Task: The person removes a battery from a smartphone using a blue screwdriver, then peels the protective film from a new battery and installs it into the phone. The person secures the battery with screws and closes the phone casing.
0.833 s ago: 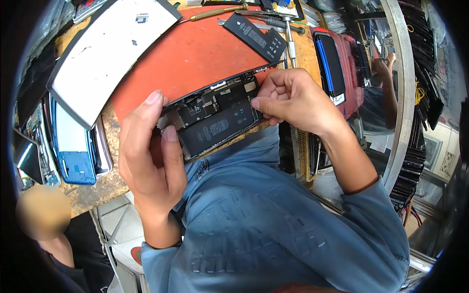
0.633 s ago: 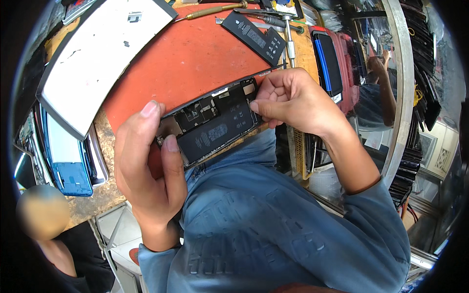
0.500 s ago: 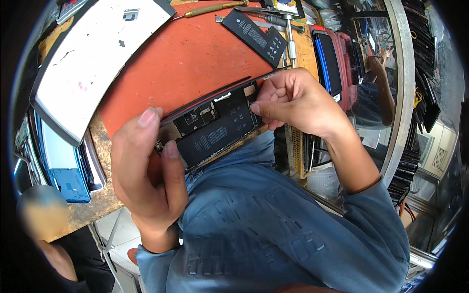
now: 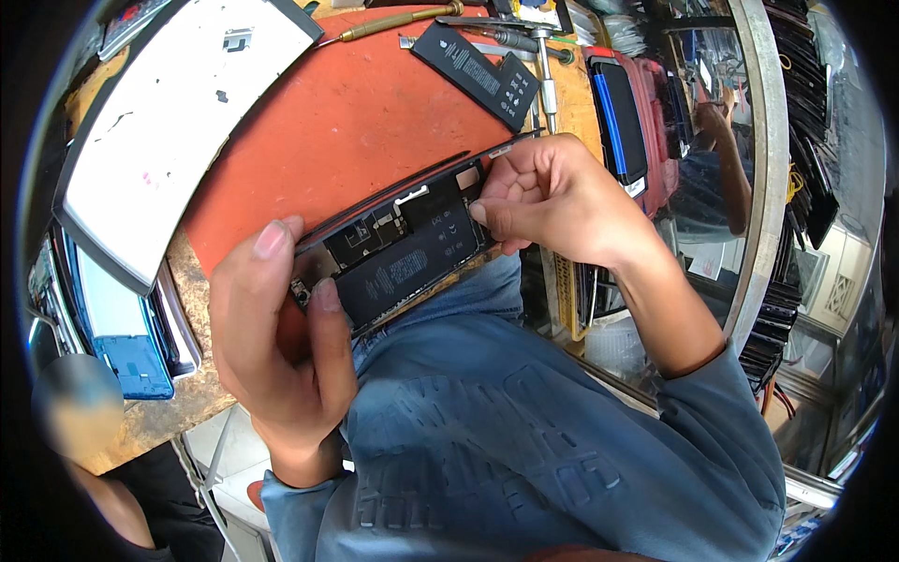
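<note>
An opened smartphone (image 4: 359,236) lies tilted between my two hands above the front edge of the mat, its inside facing up. A black battery (image 4: 405,267) fills the lower side of its body, with the circuit board along the upper side. My left hand (image 4: 286,342) is closed round the phone's left end, thumb and fingers on its edges. At the other end my right hand (image 4: 573,208) grips the phone, its thumb pressing near the inner corner. A second, loose L-shaped black battery (image 4: 475,73) rests on the orange mat (image 4: 309,131) beyond the phone.
A white board with a dark rim (image 4: 173,131) covers the mat's left. A brass-coloured screwdriver (image 4: 398,22) and a metal-shafted tool (image 4: 546,84) lie at the back. Phones and housings (image 4: 620,122) stack to the right, beside a metal-framed glass case (image 4: 757,187). Another person (image 4: 112,506) is at lower left.
The whole view has shifted slightly, so the bench and tools sit a little further left. Both hands keep their hold on the phone, with hardly any visible movement.
</note>
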### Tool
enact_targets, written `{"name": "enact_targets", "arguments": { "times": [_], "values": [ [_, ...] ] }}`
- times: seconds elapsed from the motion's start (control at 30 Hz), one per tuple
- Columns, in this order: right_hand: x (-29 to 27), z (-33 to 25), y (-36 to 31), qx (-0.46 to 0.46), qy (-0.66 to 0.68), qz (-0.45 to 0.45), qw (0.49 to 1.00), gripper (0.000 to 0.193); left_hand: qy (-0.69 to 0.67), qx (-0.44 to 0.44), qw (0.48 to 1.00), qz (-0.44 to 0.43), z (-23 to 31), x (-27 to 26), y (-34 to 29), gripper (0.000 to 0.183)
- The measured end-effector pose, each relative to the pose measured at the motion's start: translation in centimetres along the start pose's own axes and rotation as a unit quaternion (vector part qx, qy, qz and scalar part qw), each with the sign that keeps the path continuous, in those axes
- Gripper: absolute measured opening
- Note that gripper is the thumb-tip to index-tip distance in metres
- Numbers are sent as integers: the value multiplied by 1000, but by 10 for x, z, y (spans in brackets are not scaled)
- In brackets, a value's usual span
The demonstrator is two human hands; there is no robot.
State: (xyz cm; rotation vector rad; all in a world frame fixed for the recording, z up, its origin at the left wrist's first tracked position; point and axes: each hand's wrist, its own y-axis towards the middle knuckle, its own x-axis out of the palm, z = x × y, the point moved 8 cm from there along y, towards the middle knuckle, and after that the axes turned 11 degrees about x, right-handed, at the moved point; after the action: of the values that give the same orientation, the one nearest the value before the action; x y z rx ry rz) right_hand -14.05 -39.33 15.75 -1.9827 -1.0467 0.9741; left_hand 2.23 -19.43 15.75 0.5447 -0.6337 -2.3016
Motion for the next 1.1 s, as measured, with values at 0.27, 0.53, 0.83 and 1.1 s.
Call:
{"name": "enact_targets", "arguments": {
  "times": [0.27,0.53,0.83,1.1],
  "values": [
    [-2,0,4,-7,0,1,1000,9,47,32,998,-15,5,-1,7,57],
    [-3,9,-20,-173,-70,149,971,11,88,46,992,-76,7,-1,11,48],
    [29,-17,-44,-370,-319,201,849,28,75,0,997,-30,-1,-3,4,46],
    [25,-10,-50,-331,-421,173,827,52,112,-7,991,-71,-6,-2,3,53]
  ]
}}
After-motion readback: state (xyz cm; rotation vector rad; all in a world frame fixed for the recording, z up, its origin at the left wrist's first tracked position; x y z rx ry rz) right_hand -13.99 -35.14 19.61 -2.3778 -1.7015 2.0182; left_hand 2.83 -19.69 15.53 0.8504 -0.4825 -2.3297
